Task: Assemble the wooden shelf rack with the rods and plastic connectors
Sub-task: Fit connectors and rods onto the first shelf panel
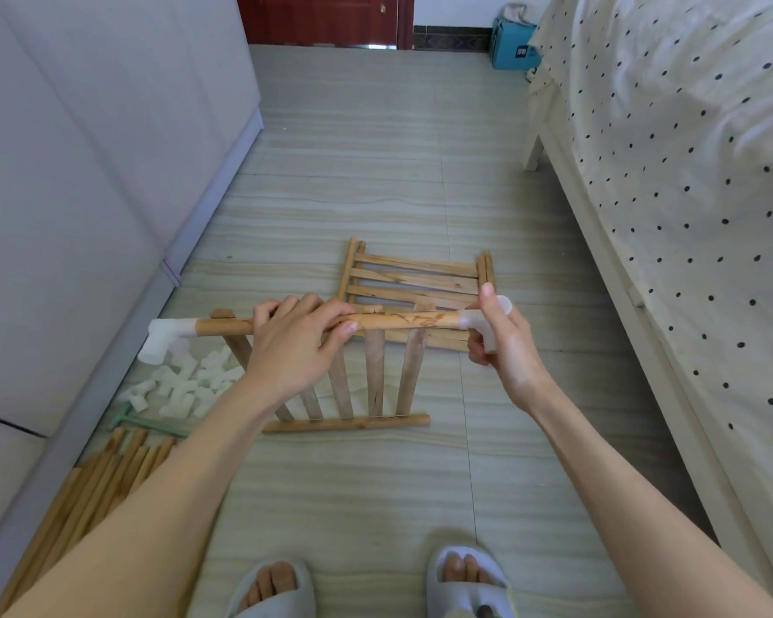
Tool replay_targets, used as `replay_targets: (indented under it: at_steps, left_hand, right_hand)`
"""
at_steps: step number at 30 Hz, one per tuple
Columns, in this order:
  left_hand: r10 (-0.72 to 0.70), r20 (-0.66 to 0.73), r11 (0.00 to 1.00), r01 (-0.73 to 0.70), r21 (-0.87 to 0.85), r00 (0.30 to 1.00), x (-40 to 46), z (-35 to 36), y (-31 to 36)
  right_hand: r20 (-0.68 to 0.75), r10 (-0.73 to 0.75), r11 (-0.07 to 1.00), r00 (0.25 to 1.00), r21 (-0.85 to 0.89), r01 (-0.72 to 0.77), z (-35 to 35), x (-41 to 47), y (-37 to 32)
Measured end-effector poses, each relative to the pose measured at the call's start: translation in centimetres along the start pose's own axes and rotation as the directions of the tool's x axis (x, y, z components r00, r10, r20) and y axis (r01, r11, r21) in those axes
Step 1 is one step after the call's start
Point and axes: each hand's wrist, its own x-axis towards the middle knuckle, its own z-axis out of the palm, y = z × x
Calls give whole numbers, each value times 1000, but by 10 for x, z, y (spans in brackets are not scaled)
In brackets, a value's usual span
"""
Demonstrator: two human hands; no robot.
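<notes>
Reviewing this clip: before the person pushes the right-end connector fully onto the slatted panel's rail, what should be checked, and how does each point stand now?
1. Left hand grips the panel's top rail: ok.
2. Right hand holds the right connector at the rail's end: ok.
3. Right connector fully seated: cannot tell; fingers cover part of it.
4. Left connector on the rail's other end: ok.
5. Spare connectors and loose rods on the floor by the left side: ok.
6. Second panel flat on the floor behind: ok.
</notes>
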Motion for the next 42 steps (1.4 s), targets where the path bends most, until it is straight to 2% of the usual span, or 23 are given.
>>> replay_targets:
  at_steps: [2,5,12,15,18,21,24,27,28,30,32,36,39,42]
  left_hand:
    - [7,-5,1000,-7,11,1000,1,1,0]
    - [10,-21,1000,-9,27,1000,1,3,-1]
    - [30,-67,998,-26,50,997,6,4,-2]
    - [37,-92,999,-34,41,995,7,5,-3]
    - [51,-71,997,-47,55,996,12,4,-5]
    - [66,-60,997,-63,55,996,18,4,-6]
    - [70,-64,997,-68,35,995,23,6,-4]
    - [67,-54,997,-65,37,996,25,6,-3]
    - [70,-52,997,-68,42,996,24,6,-3]
    - [80,-50,996,-77,46,996,21,6,-3]
    - [76,-49,996,-74,43,996,18,5,-4]
    - [61,-50,998,-59,35,997,16,3,-5]
    - [63,-61,998,-61,31,996,15,4,-4]
    - [66,-69,998,-65,23,995,14,3,-5]
  right_hand:
    - [-42,18,998,999,61,-15,3,3,-1]
    - [-111,-9,998,994,64,16,10,6,4]
    - [-215,-208,967,954,99,234,22,11,17]
    - [-262,-270,954,927,55,293,26,17,25]
    - [-235,-287,950,929,51,307,26,21,28]
    - [-97,-267,961,959,44,272,14,19,29]
    - [98,-192,981,976,-18,195,-5,11,26]
    - [138,62,996,988,61,-71,-17,11,7]
    - [129,190,976,973,78,-202,-19,14,-2]
    - [164,417,897,894,83,-433,-19,20,-18]
    - [174,505,844,845,107,-526,-11,22,-26]
    - [-11,393,906,919,175,-386,6,20,-18]
    - [-78,182,967,980,195,-164,9,13,-2]
    - [-69,-48,994,996,95,55,13,9,13]
